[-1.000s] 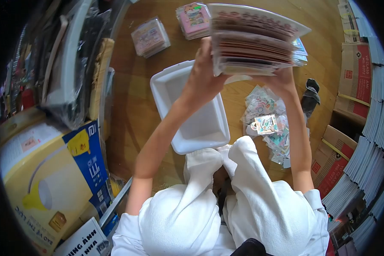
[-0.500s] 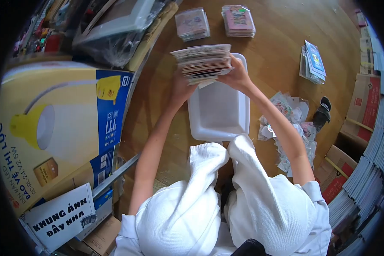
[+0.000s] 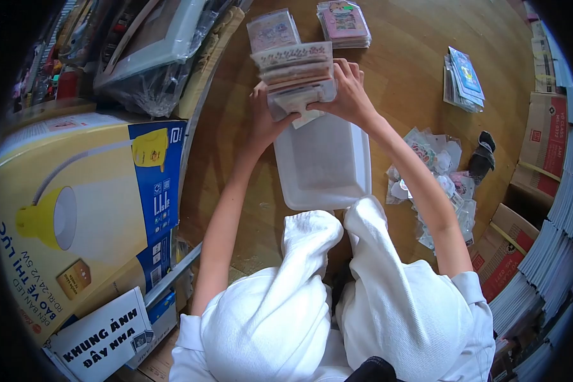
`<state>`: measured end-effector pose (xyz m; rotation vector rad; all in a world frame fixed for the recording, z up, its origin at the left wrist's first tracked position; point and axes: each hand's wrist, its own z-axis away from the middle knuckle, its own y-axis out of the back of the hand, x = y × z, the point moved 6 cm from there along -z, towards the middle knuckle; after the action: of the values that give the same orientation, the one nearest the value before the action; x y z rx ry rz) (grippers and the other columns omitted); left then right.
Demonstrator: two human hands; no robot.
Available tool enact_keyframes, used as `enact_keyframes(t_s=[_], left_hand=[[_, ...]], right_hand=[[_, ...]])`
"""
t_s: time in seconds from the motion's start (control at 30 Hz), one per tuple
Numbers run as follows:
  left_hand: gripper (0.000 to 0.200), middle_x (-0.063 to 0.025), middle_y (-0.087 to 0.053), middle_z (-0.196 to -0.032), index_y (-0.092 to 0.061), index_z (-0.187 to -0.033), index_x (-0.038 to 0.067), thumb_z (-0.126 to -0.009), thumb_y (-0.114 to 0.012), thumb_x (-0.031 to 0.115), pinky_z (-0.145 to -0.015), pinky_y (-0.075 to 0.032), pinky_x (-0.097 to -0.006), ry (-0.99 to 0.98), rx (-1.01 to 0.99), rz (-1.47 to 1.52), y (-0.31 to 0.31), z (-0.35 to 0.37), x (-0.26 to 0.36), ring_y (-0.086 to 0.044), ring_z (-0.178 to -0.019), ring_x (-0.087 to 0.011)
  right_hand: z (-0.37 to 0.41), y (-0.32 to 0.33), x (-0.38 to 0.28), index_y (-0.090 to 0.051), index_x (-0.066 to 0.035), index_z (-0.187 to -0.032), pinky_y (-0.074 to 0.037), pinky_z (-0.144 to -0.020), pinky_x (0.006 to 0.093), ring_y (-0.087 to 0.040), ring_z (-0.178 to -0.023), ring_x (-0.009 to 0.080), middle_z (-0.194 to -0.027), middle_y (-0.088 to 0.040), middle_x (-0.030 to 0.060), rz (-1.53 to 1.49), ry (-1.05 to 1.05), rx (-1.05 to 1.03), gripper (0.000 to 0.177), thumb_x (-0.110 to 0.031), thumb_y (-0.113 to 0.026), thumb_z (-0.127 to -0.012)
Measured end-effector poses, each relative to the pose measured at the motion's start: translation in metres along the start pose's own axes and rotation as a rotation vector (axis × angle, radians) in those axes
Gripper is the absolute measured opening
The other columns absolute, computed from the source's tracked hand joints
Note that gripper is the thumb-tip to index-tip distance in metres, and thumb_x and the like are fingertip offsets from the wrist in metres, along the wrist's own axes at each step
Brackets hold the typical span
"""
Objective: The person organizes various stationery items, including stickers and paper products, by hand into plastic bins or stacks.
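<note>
A thick stack of flat packets point(image 3: 296, 71) is held between both hands over the far end of a white plastic tray point(image 3: 325, 169). My left hand point(image 3: 268, 118) grips the stack's left side, its thumb on the near face. On the right side my right hand point(image 3: 347, 92) holds the same stack, thumb in front and fingers behind. Just beyond lie a pile of pink-and-lilac packets point(image 3: 272, 30) and a pile of pink packets point(image 3: 344, 24).
Blue-topped packets point(image 3: 465, 79) lie at the right, above scattered clear sticker packets point(image 3: 436, 165) and a dark crumpled item point(image 3: 482, 156). A lamp box point(image 3: 76, 210) and a white sign point(image 3: 102, 334) stand at left. Cartons point(image 3: 544, 130) and stacked booklets point(image 3: 541, 274) line the right edge.
The held stack has tilted, with its near face more visible, and both thumbs now press on its front. The view has shifted slightly.
</note>
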<state>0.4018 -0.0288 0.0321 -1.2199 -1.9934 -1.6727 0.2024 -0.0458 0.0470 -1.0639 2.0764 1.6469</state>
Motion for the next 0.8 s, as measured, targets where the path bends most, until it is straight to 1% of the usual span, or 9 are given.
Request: enact_keyframes(t_s=[0.1, 0.2, 0.3, 0.43, 0.53, 0.63, 0.73, 0.8], left_hand=[[0.099, -0.0208, -0.037, -0.137, -0.031, -0.137, 0.003, -0.058, -0.087, 0.023, -0.104, -0.030, -0.0477, -0.007, 0.004, -0.021, 0.002, 0.008, 0.006, -0.037, -0.125, -0.0398], [0.100, -0.0206, -0.036, -0.139, -0.030, -0.138, 0.003, -0.057, -0.087, 0.019, -0.107, -0.028, -0.0484, 0.084, -0.076, 0.038, -0.005, 0.011, 0.005, -0.034, -0.129, -0.0397], [0.098, -0.0204, -0.036, -0.139, -0.029, -0.139, 0.003, -0.059, -0.085, 0.015, -0.107, -0.029, -0.0483, 0.050, -0.132, -0.066, -0.010, 0.006, -0.001, -0.034, -0.129, -0.0393], [0.094, -0.0207, -0.037, -0.138, -0.031, -0.138, 0.003, -0.060, -0.083, 0.011, -0.106, -0.031, -0.0475, 0.159, -0.126, 0.030, -0.016, 0.006, -0.011, -0.035, -0.129, -0.0396], [0.091, -0.0211, -0.038, -0.137, -0.032, -0.137, 0.003, -0.061, -0.082, 0.010, -0.105, -0.032, -0.0471, 0.169, -0.105, 0.046, -0.017, 0.008, -0.010, -0.036, -0.128, -0.0401], [0.089, -0.0214, -0.038, -0.136, -0.033, -0.136, 0.003, -0.062, -0.081, 0.009, -0.105, -0.033, -0.0473, 0.156, -0.102, 0.053, -0.018, 0.007, -0.008, -0.036, -0.127, -0.0404], [0.087, -0.0215, -0.039, -0.135, -0.033, -0.135, 0.003, -0.062, -0.080, 0.007, -0.104, -0.033, -0.0474, 0.150, -0.102, 0.072, -0.016, 0.004, -0.004, -0.037, -0.127, -0.0408], [0.086, -0.0214, -0.039, -0.134, -0.034, -0.134, 0.003, -0.062, -0.080, 0.006, -0.104, -0.033, -0.0474, 0.127, -0.091, 0.073, -0.016, 0.004, -0.002, -0.037, -0.126, -0.0411]], right_hand=[[-0.003, -0.002, 0.002, -0.046, -0.002, -0.124, -0.032, -0.099, 0.0458, -0.039, -0.115, 0.0340, -0.123, -0.044, 0.0148, 0.011, 0.013, -0.010, 0.092, -0.047, -0.086, -0.055], [-0.002, -0.003, 0.003, -0.044, 0.000, -0.123, -0.032, -0.099, 0.0454, -0.039, -0.114, 0.0343, -0.121, -0.044, 0.0155, 0.014, 0.004, -0.040, 0.093, -0.047, -0.086, -0.055], [-0.001, -0.002, 0.001, -0.041, 0.001, -0.124, -0.033, -0.100, 0.0453, -0.040, -0.114, 0.0349, -0.120, -0.044, 0.0159, 0.016, -0.004, -0.058, 0.095, -0.047, -0.086, -0.055], [0.002, 0.002, -0.004, -0.038, 0.000, -0.126, -0.034, -0.096, 0.0441, -0.044, -0.111, 0.0335, -0.117, -0.046, 0.0153, 0.038, -0.008, -0.049, 0.098, -0.046, -0.086, -0.054], [0.005, 0.008, -0.007, -0.032, 0.000, -0.134, -0.035, -0.098, 0.0451, -0.044, -0.114, 0.0362, -0.121, -0.045, 0.0168, 0.036, -0.037, -0.065, 0.105, -0.042, -0.087, -0.055], [0.011, 0.011, -0.007, -0.027, 0.001, -0.139, -0.037, -0.101, 0.0448, -0.042, -0.119, 0.0378, -0.126, -0.044, 0.0193, -0.089, -0.062, -0.046, 0.106, -0.034, -0.087, -0.059], [0.025, 0.019, -0.014, -0.026, 0.004, -0.140, -0.036, -0.103, 0.0453, -0.039, -0.123, 0.0396, -0.128, -0.043, 0.0218, -0.164, -0.139, 0.040, 0.099, -0.022, -0.084, -0.064], [0.035, 0.015, -0.019, -0.024, 0.006, -0.140, -0.036, -0.104, 0.0454, -0.037, -0.125, 0.0414, -0.131, -0.040, 0.0243, -0.309, -0.150, 0.085, 0.095, -0.017, -0.081, -0.068]])
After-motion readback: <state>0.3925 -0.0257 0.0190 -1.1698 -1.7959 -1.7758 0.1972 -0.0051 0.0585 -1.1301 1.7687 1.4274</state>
